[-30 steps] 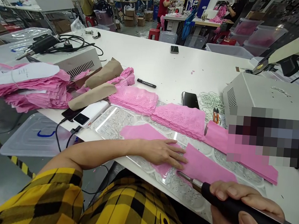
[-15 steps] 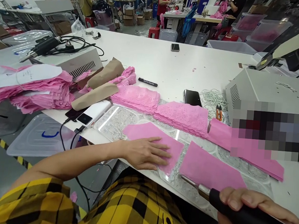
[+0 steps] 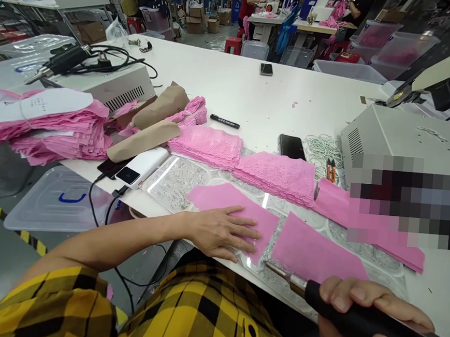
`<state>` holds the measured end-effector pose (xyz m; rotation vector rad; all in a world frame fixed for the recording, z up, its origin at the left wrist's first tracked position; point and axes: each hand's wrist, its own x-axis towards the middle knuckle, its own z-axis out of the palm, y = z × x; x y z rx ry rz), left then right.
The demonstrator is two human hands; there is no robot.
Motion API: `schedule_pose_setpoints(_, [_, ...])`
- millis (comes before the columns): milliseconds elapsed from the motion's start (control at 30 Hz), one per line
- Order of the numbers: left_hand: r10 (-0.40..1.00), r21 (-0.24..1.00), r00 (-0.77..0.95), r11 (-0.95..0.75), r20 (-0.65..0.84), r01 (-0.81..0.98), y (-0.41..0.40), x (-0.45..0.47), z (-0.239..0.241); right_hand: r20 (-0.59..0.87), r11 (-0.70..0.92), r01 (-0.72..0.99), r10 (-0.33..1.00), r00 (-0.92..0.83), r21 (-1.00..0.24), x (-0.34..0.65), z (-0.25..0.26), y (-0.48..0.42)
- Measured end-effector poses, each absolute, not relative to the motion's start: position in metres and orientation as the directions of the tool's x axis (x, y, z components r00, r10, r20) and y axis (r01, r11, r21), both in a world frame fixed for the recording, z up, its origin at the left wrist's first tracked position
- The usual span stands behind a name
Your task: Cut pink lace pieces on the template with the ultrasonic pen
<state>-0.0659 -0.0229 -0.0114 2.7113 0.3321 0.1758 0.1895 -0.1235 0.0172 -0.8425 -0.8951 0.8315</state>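
My left hand (image 3: 223,233) lies flat with fingers spread on a pink fabric piece (image 3: 232,197). That piece rests on a clear patterned sheet (image 3: 177,183) at the table's front edge. A second pink fabric piece (image 3: 315,251) lies to its right, a narrow gap between them. My right hand (image 3: 373,315) is wrapped round a black-handled tool (image 3: 338,307) with a slim metal tip, its exact kind unclear. The tip points left, near the lower left corner of the second piece. Behind lie stacks of pink lace pieces (image 3: 275,175) and plain pink pieces (image 3: 332,197).
Bundled pink fabric (image 3: 67,135), brown paper pieces (image 3: 145,141) and a white power bank (image 3: 143,167) lie left. Behind are a marker (image 3: 224,121), a phone (image 3: 292,147), orange snips (image 3: 330,170) and tangled string (image 3: 322,150). Grey boxes (image 3: 418,137) stand on both sides.
My right hand and the tool have shifted slightly left, bringing the tip closer to the gap between the two pieces. My left hand stays on its piece. The view has shifted slightly.
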Motion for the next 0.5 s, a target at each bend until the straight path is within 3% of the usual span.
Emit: schedule_pose_setpoints(500, [0.275, 0.416, 0.961, -0.878, 0.030, 0.238, -0.024, -0.064, -0.012, 0.390, 0.458, -0.263, 0.880, 0.272, -0.849, 0.176, 0.020, -0.117])
